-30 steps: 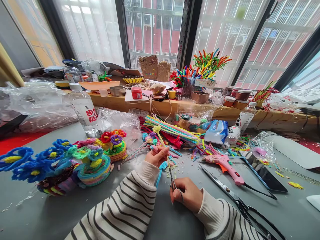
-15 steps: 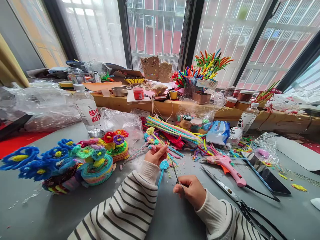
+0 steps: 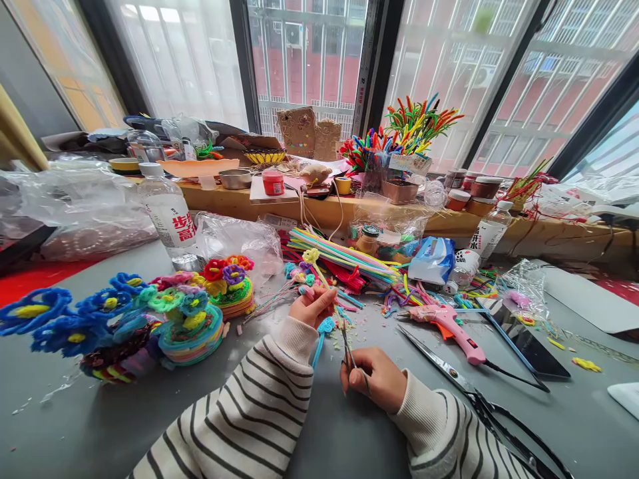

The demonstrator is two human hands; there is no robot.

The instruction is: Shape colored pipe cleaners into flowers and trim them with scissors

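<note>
My left hand (image 3: 310, 306) is closed around a bunch of pipe-cleaner flower stems (image 3: 310, 274); small pastel blooms stick up beyond its fingers and a light blue flower (image 3: 325, 326) hangs below it. My right hand (image 3: 373, 378) grips small metal scissors (image 3: 346, 342), whose tips point up toward the stems just under the left hand. Both wrists are in white sleeves with black stripes and rest on the grey table (image 3: 90, 426).
Finished pipe-cleaner flowers (image 3: 124, 319) crowd the left. A pink glue gun (image 3: 446, 326), long scissors (image 3: 439, 366), a tablet (image 3: 524, 342), a wipes pack (image 3: 433, 261), bottles (image 3: 170, 216) and loose pipe cleaners (image 3: 344, 256) lie beyond my hands. A cluttered wooden sill (image 3: 329, 213) runs behind.
My right hand with the scissors drifted slightly right and back toward the stems. My left hand kept hold of the bunch, shifting it a little.
</note>
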